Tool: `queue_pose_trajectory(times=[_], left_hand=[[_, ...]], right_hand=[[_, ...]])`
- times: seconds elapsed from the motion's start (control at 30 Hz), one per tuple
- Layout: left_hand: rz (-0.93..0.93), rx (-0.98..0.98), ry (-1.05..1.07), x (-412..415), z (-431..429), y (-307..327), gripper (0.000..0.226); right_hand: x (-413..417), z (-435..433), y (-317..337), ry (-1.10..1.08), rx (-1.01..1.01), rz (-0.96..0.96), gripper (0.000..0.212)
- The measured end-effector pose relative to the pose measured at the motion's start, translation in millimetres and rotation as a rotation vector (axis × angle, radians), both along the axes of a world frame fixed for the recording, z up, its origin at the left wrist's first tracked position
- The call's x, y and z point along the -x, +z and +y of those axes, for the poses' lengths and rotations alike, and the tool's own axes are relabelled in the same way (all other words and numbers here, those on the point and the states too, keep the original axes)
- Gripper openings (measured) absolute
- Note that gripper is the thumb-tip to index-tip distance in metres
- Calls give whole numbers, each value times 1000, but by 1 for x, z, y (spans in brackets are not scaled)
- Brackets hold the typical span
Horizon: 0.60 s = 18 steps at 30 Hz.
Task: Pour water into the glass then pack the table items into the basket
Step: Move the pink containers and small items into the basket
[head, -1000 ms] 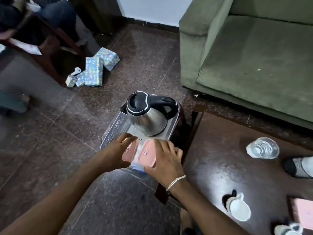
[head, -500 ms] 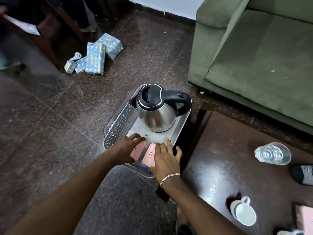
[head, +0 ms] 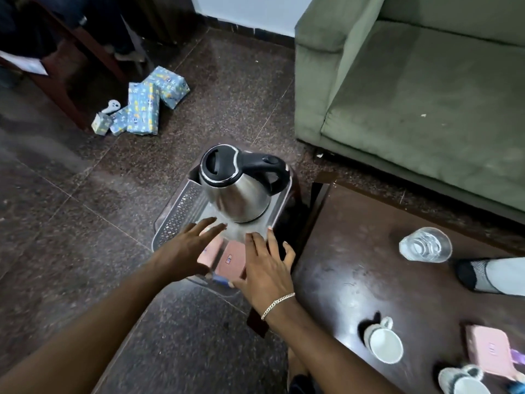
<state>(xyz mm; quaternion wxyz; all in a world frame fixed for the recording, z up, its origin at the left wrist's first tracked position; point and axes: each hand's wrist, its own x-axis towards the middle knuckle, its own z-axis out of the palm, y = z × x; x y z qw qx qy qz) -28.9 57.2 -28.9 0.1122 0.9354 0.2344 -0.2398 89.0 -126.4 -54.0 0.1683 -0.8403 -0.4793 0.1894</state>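
Both your hands have lifted off the pink boxes point(head: 227, 258) in the basket point(head: 177, 216) at frame centre: left hand point(head: 186, 251) and right hand point(head: 267, 268) now hover, fingers spread, empty; kettle point(head: 233, 189) unmoved.

The dark table point(head: 355, 268) carries a glass point(head: 425, 245), cups point(head: 384, 344) and a pink box point(head: 486, 350).

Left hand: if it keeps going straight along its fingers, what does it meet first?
Probably the kettle. The left hand is open over the basket, fingers pointing up-right toward the kettle's lower body, nothing between them. Depth is unclear; the fingers may pass above the basket floor first.
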Motion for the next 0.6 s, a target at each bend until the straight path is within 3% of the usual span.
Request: queue_pose_trajectory(times=[0.2, 0.6], left_hand=[[-131, -62, -107, -60, -56, 30, 123], [-179, 166, -346, -210, -251, -4, 115]], right_hand=[[-53, -69, 14, -71, -83, 28, 97], [-165, -292, 2, -322, 94, 48, 89]])
